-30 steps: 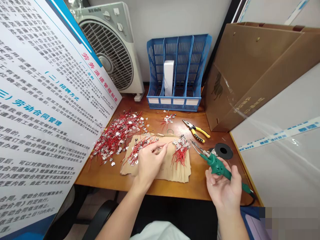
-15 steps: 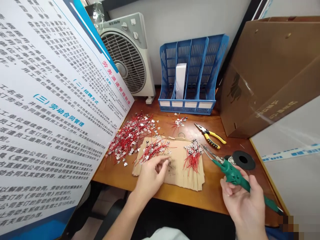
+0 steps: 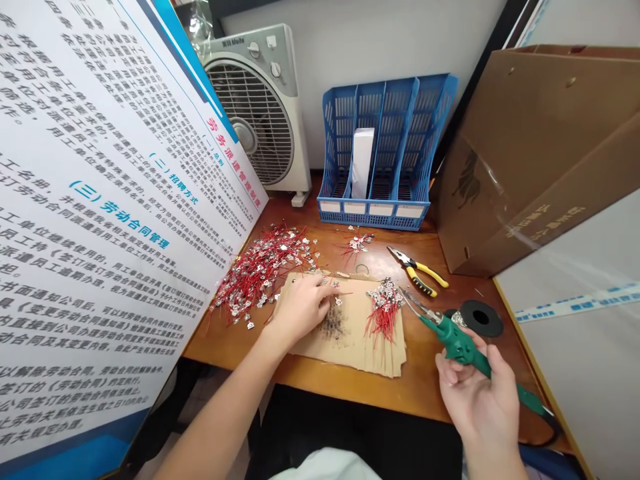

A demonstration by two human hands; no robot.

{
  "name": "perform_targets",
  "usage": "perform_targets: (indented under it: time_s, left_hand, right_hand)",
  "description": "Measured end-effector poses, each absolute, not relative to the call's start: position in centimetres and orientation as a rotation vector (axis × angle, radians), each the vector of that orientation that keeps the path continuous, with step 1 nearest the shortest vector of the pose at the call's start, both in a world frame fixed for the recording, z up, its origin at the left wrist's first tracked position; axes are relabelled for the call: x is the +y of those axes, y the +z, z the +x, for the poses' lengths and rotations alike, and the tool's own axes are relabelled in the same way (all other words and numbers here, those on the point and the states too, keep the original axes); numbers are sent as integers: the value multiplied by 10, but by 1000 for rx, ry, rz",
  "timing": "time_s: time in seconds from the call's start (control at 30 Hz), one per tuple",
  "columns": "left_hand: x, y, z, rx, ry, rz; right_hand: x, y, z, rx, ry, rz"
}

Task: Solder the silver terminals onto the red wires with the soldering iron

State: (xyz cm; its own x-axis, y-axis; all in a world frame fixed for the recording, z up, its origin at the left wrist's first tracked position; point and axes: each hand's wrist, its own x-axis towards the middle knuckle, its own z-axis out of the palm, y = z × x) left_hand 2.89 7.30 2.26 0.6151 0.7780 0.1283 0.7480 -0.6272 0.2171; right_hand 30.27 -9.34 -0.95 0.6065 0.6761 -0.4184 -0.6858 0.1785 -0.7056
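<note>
My right hand (image 3: 480,393) is wrapped around the green handle of a soldering iron (image 3: 463,347), whose metal tip points up and left beside a bundle of red wires with small metal tabs (image 3: 384,310). On the cardboard (image 3: 360,350), my left hand (image 3: 305,300) covers most of a smaller heap of similar red-wired pieces (image 3: 336,285). Its fingers are bent and close together, and what they pinch is hidden. A dark sooty patch marks the cardboard just below those fingers.
A large pile of red-wired tabs (image 3: 270,267) lies left, with a small cluster (image 3: 356,243) farther back. Yellow-handled pliers (image 3: 420,270) and a black spool (image 3: 481,319) lie right. Behind stand a fan (image 3: 260,113) and blue file rack (image 3: 375,213). A printed board (image 3: 125,233) and brown bag (image 3: 540,160) flank the table.
My left hand has moved forward and slightly left, from the middle of the cardboard onto the small heap. The soldering iron stays in my right hand, almost in place.
</note>
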Motion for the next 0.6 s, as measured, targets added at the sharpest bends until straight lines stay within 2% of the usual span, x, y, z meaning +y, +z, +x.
perform_targets:
  time_s: [0.3, 0.5, 0.6]
  left_hand:
    - [94, 27, 31, 1135, 363, 2677]
    - [86, 45, 34, 1081, 820, 2507]
    - [74, 53, 32, 1083, 758, 2522]
  right_hand:
    - [-90, -2, 302, 99, 983, -1017]
    - [-90, -6, 302, 35, 972, -999]
    - [-91, -11, 304, 16, 970, -997]
